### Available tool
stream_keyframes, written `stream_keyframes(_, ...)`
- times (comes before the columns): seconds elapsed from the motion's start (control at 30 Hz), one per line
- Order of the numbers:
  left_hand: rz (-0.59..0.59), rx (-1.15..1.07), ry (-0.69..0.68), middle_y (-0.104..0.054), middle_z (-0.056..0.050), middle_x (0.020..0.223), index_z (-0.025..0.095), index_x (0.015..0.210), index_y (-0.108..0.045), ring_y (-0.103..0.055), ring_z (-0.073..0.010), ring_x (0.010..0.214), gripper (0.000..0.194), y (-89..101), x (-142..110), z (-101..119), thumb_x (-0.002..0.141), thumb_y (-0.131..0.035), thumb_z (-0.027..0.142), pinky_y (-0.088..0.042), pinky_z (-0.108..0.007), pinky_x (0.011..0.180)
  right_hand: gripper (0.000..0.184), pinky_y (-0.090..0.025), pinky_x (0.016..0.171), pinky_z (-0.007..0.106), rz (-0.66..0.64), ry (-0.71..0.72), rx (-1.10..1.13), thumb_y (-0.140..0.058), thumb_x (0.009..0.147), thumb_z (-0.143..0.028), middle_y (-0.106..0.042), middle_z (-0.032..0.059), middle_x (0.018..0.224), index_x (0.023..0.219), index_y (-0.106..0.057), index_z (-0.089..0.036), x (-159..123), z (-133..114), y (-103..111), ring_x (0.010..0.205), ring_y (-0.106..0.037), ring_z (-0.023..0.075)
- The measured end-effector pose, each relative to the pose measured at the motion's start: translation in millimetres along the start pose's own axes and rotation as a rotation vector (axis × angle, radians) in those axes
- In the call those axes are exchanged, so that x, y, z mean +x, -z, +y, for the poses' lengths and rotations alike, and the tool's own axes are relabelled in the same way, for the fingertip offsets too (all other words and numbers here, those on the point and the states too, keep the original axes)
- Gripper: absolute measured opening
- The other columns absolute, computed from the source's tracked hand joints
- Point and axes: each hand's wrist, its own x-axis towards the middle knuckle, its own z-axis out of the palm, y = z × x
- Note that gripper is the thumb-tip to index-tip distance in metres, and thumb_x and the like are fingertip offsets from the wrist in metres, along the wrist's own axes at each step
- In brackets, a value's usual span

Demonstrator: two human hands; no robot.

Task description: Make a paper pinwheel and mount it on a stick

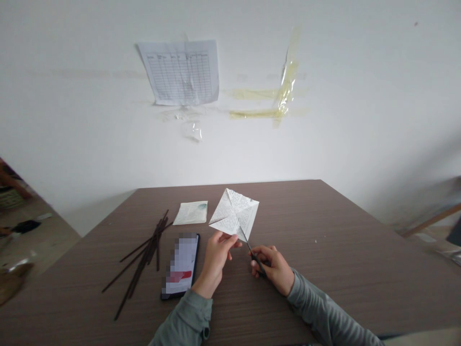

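My left hand (218,257) pinches the lower edge of a square sheet of printed paper (234,211), holding it up over the table. Creases run across the sheet from its corners towards the middle, and a slit shows on its left side. My right hand (275,266) is closed round the dark handles of a pair of scissors (256,262). The blades reach the paper's lower corner and lie along a line towards its centre; how far they are spread I cannot tell.
Left of my hands a phone (182,264) lies on the brown table (345,278). Several thin dark sticks (144,254) are heaped beyond it. Another piece of paper (190,213) lies behind the phone. A printed chart (183,72) and yellowed tape (284,93) are stuck on the wall.
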Motion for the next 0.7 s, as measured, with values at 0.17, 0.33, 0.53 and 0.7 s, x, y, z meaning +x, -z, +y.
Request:
stream_keyframes(0.17, -0.014, 0.02, -0.006, -0.09, -0.007, 0.087, 0.024, 0.087, -0.077, -0.096, -0.0307, 0.083, 0.028, 0.7, -0.7, -0.7, 0.081, -0.105, 0.028, -0.04, -0.021, 0.047, 0.064, -0.056, 0.137, 0.079, -0.008, -0.009, -0.009, -0.08, 0.098, -0.093, -0.089, 0.0075, 0.078, 0.111, -0.086, -0.031, -0.3, 0.2, -0.3, 0.083, -0.093, 0.0452)
stream_keyframes(0.33, -0.023, 0.03, -0.003, -0.09, -0.007, 0.087, 0.025, 0.085, -0.078, -0.095, -0.0298, 0.083, 0.026, 0.6, -1.4, -1.0, 0.082, -0.103, 0.028, -0.04, -0.021, 0.047, 0.066, -0.056, 0.136, 0.079, 0.0, -0.002, -0.007, -0.08, 0.097, -0.097, -0.09, 0.0086, 0.078, 0.111, -0.087, -0.033, 0.4, 0.2, 0.2, 0.087, -0.093, 0.0467)
stream_keyframes(0.53, -0.03, 0.018, 0.001, -0.09, -0.007, 0.087, 0.024, 0.085, -0.078, -0.095, -0.0294, 0.08, 0.026, 0.1, -0.8, -1.0, 0.081, -0.104, 0.027, -0.04, -0.021, 0.046, 0.066, -0.057, 0.136, 0.076, 0.006, 0.0, 0.008, -0.08, 0.096, -0.099, -0.091, 0.0082, 0.078, 0.108, -0.089, -0.034, 0.7, -1.8, -0.3, 0.085, -0.094, 0.0458)
stream_keyframes(0.7, -0.024, 0.033, 0.007, -0.091, -0.007, 0.088, 0.024, 0.085, -0.077, -0.096, -0.0302, 0.082, 0.025, -0.1, -0.2, -1.9, 0.085, -0.102, 0.023, -0.041, -0.021, 0.046, 0.07, -0.054, 0.138, 0.08, -0.022, 0.001, 0.004, -0.076, 0.099, -0.098, -0.092, 0.0093, 0.08, 0.113, -0.085, -0.03, 1.6, -0.7, -0.2, 0.086, -0.094, 0.0456)
